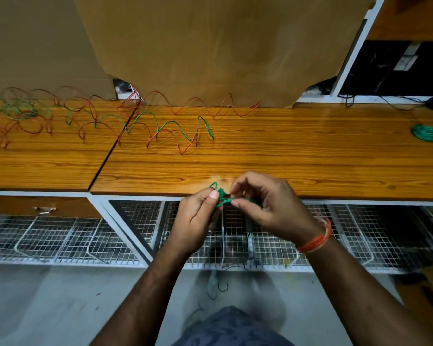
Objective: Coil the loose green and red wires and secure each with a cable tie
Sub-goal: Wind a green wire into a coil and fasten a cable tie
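Note:
A small bundle of green wire (221,196) is held between both hands at the front edge of the wooden table (285,156). My left hand (198,221) pinches it from the left with the thumb on top. My right hand (265,203) curls its fingers round the bundle's right side. Loose springy green wire (175,126) and red wire (198,101) lie stretched across the back of the table, running off to the left. A finished green coil (428,133) rests at the far right. No cable tie can be made out.
A brown cardboard sheet (210,46) stands against the back of the table. Black cables (385,101) trail at the back right. Under the table runs a wire-mesh shelf (85,236). A seam (110,151) divides the tabletop on the left.

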`<state>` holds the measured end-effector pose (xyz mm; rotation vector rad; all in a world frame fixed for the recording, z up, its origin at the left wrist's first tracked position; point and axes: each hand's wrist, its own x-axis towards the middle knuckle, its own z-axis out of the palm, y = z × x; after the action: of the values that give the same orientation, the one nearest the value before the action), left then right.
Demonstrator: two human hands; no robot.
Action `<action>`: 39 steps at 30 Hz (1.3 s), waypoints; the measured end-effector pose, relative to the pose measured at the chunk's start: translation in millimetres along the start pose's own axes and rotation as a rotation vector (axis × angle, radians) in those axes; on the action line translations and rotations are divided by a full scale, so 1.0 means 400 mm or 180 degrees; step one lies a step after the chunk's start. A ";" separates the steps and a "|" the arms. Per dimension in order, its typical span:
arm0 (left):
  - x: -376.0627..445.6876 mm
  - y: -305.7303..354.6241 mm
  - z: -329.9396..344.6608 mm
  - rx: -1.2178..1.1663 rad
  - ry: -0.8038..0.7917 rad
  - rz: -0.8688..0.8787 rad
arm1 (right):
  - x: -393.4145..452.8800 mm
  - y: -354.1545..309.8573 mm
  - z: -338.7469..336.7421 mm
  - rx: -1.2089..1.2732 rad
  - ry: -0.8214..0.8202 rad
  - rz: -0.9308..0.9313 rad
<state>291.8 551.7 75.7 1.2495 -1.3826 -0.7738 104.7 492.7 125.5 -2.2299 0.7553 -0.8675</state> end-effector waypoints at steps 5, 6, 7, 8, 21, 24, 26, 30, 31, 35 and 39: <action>0.003 0.036 0.001 -0.0820 -0.0347 -0.0417 | 0.011 0.041 0.011 0.0525 0.0067 0.0432; 0.007 0.045 0.002 -0.1058 -0.0357 -0.0510 | 0.007 0.046 0.021 0.0565 -0.0012 0.0433; 0.010 0.053 0.001 -0.1309 -0.0354 -0.0624 | 0.003 0.050 0.033 0.0673 -0.0101 0.0466; 0.014 0.059 -0.001 -0.1544 -0.0355 -0.0736 | -0.002 0.051 0.043 0.0864 -0.0172 0.0542; 0.012 0.040 -0.005 -0.1989 -0.0640 -0.1175 | -0.008 0.079 0.054 0.3721 -0.0328 0.1563; 0.024 0.047 -0.016 -0.2421 -0.1136 -0.1474 | -0.009 0.079 0.066 0.3754 -0.0193 0.1472; 0.032 0.047 -0.017 -0.2773 -0.1358 -0.1765 | -0.008 0.074 0.076 0.3705 -0.0070 0.1464; 0.036 0.035 -0.016 -0.2994 -0.1522 -0.1916 | -0.016 0.067 0.089 0.3512 0.0254 0.1471; 0.037 0.032 -0.017 -0.2986 -0.1543 -0.1855 | -0.019 0.067 0.093 0.3476 0.0301 0.1456; 0.044 0.039 -0.017 -0.2824 -0.1468 -0.1668 | -0.021 0.069 0.093 0.3414 0.0390 0.1383; 0.043 0.049 -0.005 -0.2402 -0.1234 -0.1508 | -0.019 0.066 0.073 0.3393 0.0251 0.1390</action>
<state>290.7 540.2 99.2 0.8341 -0.9154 -1.7479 114.0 490.9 86.3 -1.0513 0.5699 -0.8473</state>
